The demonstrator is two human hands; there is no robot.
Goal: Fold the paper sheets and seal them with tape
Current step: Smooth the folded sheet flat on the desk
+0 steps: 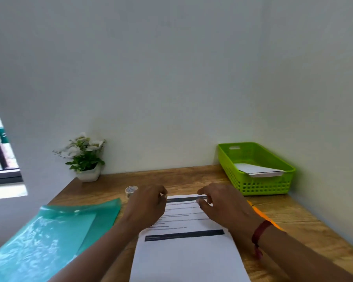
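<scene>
A white printed paper sheet [189, 253] with dark bars lies flat on the wooden table [306, 233] in front of me. My left hand [147, 206] has its fingers curled at the sheet's far left corner. My right hand [224, 204] pinches the far edge near the right corner between thumb and fingers. A small roll of clear tape [131, 190] stands just left of my left hand, untouched.
A green plastic basket [259, 186] at the back right holds a folded white paper [259, 170]. A teal plastic folder [49, 237] lies at the left. A potted plant [86, 159] stands by the wall. An orange pencil [261, 214] lies beside my right wrist.
</scene>
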